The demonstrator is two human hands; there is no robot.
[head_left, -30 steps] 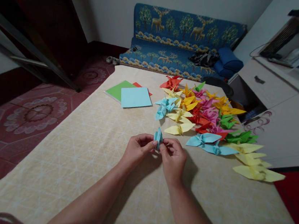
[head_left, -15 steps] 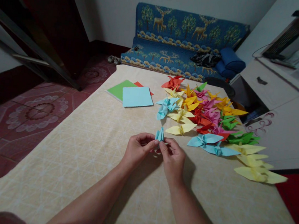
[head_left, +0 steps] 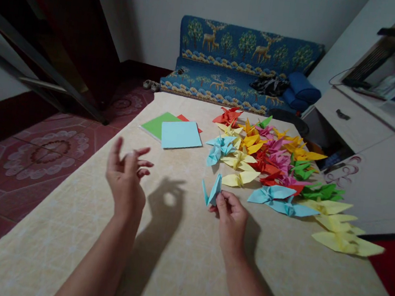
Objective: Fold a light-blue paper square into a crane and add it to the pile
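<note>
A light blue folded paper crane (head_left: 215,190), its wings pressed together and one thin point sticking up at the left, is pinched in my right hand (head_left: 230,213) above the table. My left hand (head_left: 127,173) is raised over the left part of the table with fingers apart and nothing in it. Just beyond the right hand, many finished paper cranes in yellow (head_left: 240,178), light blue (head_left: 271,193), red, orange, pink and green lie close together. Square sheets of paper, light blue (head_left: 182,135) on top of green (head_left: 157,125) and red, rest farther back.
A pale patterned cloth covers the table (head_left: 75,229). Behind its far edge stands a blue sofa (head_left: 224,77) with deer on it. A white cabinet (head_left: 372,136) is at the right, a metal frame (head_left: 43,83) at the left above red floor tiles.
My left hand has let go of the light blue crane and moved left, its fingers opening. The right hand keeps hold of the crane, now turned so its thin point shows.
</note>
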